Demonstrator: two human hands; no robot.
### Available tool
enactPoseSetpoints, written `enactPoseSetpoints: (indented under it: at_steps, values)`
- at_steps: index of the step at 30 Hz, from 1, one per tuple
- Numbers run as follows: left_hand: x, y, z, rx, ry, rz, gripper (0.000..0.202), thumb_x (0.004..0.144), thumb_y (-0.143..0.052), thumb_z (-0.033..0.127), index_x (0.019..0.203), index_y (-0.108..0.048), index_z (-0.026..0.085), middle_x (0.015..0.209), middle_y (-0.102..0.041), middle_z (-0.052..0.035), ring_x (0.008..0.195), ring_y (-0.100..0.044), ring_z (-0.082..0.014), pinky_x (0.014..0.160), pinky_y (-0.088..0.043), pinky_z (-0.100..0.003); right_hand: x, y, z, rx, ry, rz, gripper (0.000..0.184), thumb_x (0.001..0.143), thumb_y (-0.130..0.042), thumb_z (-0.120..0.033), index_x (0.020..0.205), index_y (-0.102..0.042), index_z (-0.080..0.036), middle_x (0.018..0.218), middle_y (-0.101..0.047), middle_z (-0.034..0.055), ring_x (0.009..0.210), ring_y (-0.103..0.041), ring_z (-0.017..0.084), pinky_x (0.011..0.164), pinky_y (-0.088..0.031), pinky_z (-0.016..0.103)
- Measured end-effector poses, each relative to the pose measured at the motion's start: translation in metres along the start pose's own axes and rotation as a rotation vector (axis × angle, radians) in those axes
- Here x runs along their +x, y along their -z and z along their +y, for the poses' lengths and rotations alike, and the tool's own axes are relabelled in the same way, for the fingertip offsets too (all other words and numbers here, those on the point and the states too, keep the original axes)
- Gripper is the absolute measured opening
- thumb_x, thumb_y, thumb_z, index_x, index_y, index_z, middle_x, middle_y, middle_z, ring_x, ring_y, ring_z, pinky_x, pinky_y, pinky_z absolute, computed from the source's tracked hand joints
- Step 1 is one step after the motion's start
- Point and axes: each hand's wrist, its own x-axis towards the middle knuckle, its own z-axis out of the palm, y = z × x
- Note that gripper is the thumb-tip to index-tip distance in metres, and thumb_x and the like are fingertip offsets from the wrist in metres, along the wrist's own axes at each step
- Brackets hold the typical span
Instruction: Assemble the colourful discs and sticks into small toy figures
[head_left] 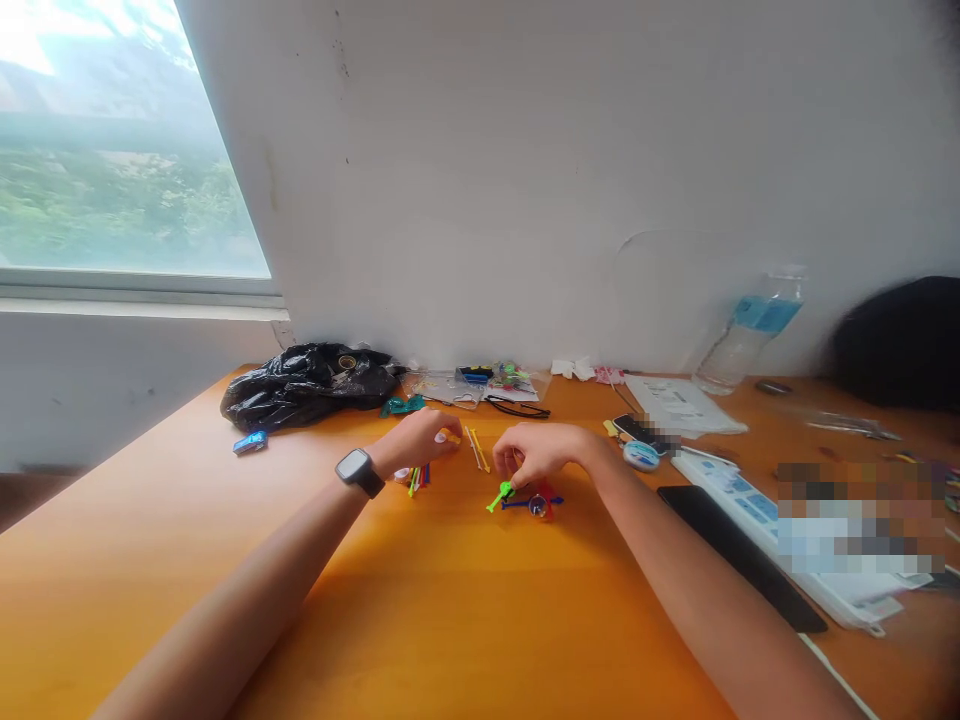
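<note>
Over the wooden table (420, 620), my right hand (540, 450) pinches a bright green plastic stick piece (501, 494) with a round dark-marked head. Just under that hand lie a blue plastic stick (516, 505), a small clear round piece (538, 506) and a red piece, partly overlapping. My left hand (420, 440), wearing a black watch (360, 470) on its wrist, has curled fingers beside a small orange-and-white piece (449, 438); its grip is partly hidden. Below it lie several coloured plastic sticks (418, 480). Yellow and white sticks (477, 450) rest between my hands.
A black plastic bag (311, 385) and a blue toy-like object (250, 443) sit at the left. Along the wall are clear packets (510, 380) and black glasses (517, 408). At right are a bottle (750, 340), a white power strip (757, 510) and a black phone (739, 555).
</note>
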Motion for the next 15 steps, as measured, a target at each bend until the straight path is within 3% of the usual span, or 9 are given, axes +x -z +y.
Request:
enactPoseSetpoints:
  at_steps: [4,8,12,15]
  values:
    - [0.001,0.018,-0.004,-0.046,-0.088,0.122,0.028,0.095,-0.066,0.037,0.117,-0.075,0.021,0.115,-0.078,-0.0072,0.101,-0.073,-0.0237,0.088,-0.053,-0.030,0.003,-0.003,-0.006,0.036,0.014,-0.015,0.025,0.075,-0.079,-0.032,0.096,-0.075,-0.018,0.093,-0.077,0.0034,0.077,-0.067,0.016,0.059,-0.042,0.022]
    - [-0.001,0.041,0.001,-0.063,-0.091,0.190,0.025,0.097,-0.062,0.037,0.109,-0.077,0.021,0.100,-0.079,-0.0040,0.084,-0.071,-0.0182,0.077,-0.052,-0.027,0.005,-0.003,-0.009,0.051,0.004,-0.054,0.017,0.077,-0.075,-0.029,0.091,-0.073,-0.018,0.088,-0.077,0.0033,0.073,-0.067,0.017,0.057,-0.042,0.023]
    - [-0.004,0.053,0.007,-0.106,-0.097,0.173,0.023,0.096,-0.062,0.036,0.102,-0.078,0.020,0.095,-0.079,-0.0037,0.083,-0.070,-0.0172,0.073,-0.052,-0.025,0.005,-0.007,-0.012,0.012,-0.044,0.013,0.004,0.079,-0.071,-0.022,0.082,-0.070,-0.020,0.081,-0.074,0.0024,0.066,-0.063,0.017,0.056,-0.038,0.026]
    - [-0.005,0.054,0.008,-0.134,-0.097,0.119,0.021,0.096,-0.062,0.034,0.096,-0.077,0.019,0.091,-0.079,-0.0037,0.080,-0.071,-0.0161,0.070,-0.052,-0.023,0.007,-0.012,-0.011,-0.015,-0.082,0.138,0.008,0.076,-0.072,-0.015,0.076,-0.066,-0.021,0.075,-0.069,0.0023,0.062,-0.058,0.016,0.056,-0.035,0.027]
